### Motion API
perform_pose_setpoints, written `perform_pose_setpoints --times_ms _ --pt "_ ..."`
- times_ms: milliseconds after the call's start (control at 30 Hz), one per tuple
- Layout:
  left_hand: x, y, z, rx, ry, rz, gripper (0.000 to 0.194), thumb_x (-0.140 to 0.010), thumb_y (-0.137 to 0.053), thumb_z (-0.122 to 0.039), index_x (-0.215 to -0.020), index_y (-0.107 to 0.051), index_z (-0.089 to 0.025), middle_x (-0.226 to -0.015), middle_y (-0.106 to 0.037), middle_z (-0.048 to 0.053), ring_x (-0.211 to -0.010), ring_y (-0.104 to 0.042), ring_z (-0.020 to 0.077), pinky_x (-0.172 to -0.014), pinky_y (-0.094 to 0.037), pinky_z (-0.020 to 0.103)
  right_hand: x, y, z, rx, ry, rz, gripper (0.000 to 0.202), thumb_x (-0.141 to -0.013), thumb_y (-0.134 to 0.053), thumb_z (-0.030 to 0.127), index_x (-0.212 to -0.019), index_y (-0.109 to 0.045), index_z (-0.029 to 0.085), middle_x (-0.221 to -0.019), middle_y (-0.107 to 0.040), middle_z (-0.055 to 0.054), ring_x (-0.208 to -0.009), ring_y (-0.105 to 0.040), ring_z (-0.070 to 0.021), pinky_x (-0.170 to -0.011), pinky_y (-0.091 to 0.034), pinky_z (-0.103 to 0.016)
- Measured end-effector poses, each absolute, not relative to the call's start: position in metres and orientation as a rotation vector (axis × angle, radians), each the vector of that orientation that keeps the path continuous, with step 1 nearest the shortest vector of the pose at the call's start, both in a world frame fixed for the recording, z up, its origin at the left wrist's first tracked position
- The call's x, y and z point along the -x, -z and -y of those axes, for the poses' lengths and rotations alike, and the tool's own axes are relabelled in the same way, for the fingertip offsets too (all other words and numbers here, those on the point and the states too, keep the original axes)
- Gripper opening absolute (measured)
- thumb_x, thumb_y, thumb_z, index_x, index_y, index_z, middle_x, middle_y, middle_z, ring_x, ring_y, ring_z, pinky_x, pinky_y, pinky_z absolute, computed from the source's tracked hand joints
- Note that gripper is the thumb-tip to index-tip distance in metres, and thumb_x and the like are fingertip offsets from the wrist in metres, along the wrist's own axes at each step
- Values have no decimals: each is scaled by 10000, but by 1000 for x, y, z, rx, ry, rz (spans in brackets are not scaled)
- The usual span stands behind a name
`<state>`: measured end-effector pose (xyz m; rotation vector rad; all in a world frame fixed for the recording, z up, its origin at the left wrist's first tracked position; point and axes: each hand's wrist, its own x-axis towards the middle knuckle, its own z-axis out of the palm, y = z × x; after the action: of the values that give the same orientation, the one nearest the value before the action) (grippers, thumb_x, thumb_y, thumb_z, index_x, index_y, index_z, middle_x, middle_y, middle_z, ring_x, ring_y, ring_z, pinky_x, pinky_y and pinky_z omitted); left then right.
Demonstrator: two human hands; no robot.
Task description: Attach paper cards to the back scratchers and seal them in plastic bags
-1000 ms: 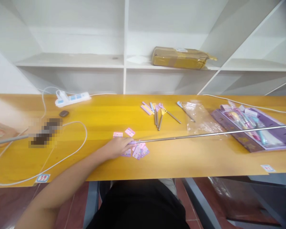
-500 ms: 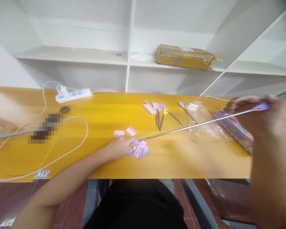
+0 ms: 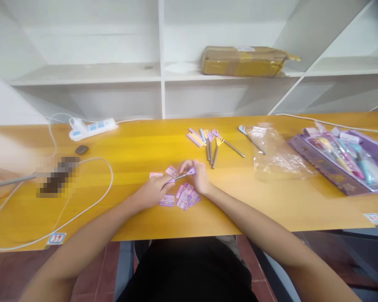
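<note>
A telescopic back scratcher (image 3: pixel 180 176) with a short metal rod is held between my two hands above the table. My left hand (image 3: pixel 153 191) is closed around its purple handle end. At the other end, my right hand (image 3: pixel 200 178) has its fingers curled round the purple claw head. Below and between the hands lie several pink and purple printed cards (image 3: pixel 184 197); one more card (image 3: pixel 171 171) lies just behind them. Several short back scratchers (image 3: pixel 211 147) with yellow and purple claws lie farther back, beside loose coloured handle sleeves (image 3: pixel 195 137).
A blue-clawed scratcher (image 3: pixel 252 139) lies partly against a clear plastic bag (image 3: pixel 280 157). On the right is a purple box (image 3: pixel 321 167) holding wrapped items. A white power strip (image 3: pixel 94 129) and cable (image 3: pixel 111 176) are at left. A taped carton (image 3: pixel 242 62) sits on the shelf.
My right hand has come in from the far right to near my left hand. The long extended rod of the back scratcher has collapsed to a short length.
</note>
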<state>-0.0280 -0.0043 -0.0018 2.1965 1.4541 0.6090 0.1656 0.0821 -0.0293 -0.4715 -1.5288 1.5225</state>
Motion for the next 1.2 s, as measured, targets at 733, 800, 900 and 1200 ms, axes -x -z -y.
perform_pose_setpoints --times_ms 733,800,900,1200 --pt "41 -9 -3 -2354 -369 -1480 322 -1118 -401 -378 -1156 -671 -207 -1046 -743 77 -913 -692 235 -806 -489 332 -181 27 -85 427 -1371 1842 661 -1081 -343 699 -888 -644 142 -630 -524 4 -600 -490 -105 -577 -404 -225" --pt "41 -9 -3 -2352 -363 -1474 315 -1119 -401 -368 -1138 -670 -206 -1020 -734 72 -889 -682 225 -793 -477 325 -182 26 -84 419 -1352 1864 655 -1089 -332 686 -887 -638 143 -636 -524 6 -596 -486 -101 -585 -401 -227" --pt "39 -10 -4 -2347 -358 -1475 308 -1117 -405 -368 -1104 -664 -201 -991 -722 65 -871 -669 219 -788 -465 323 -182 27 -84 429 -1328 1835 664 -1086 -341 687 -837 -628 142 -622 -516 6 -572 -468 -96 -562 -375 -223" --pt "36 -13 -4 -2322 -309 -1444 285 -1107 -421 -362 -1003 -629 -198 -895 -681 36 -785 -628 200 -739 -446 301 -179 25 -83 441 -1320 1634 782 -1028 -340 791 -779 -656 120 -652 -582 -30 -568 -494 -101 -560 -396 -230"
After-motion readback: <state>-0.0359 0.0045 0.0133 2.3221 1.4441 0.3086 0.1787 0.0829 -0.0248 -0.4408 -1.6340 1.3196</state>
